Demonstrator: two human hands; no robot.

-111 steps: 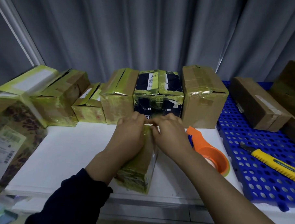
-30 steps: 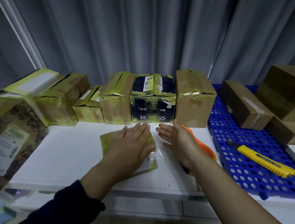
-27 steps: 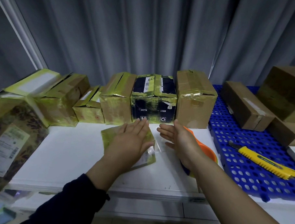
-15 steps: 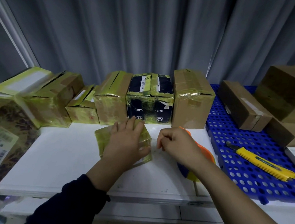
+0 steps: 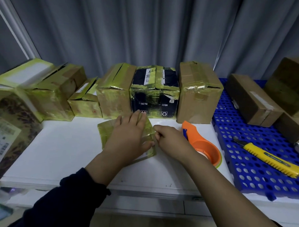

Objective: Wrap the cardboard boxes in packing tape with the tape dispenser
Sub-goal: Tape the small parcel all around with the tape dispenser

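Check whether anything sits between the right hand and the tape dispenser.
Nothing visible does. The right hand pinches at the right edge of the flat taped box, and the orange tape dispenser lies on the white table close beside that wrist, with nothing between them.

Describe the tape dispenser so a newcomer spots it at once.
Start at the white table, at its right edge where the blue mat begins. The tape dispenser lies there, just right of the right hand. It is the only orange thing, with a round ring body, unlike the long yellow knife on the mat.
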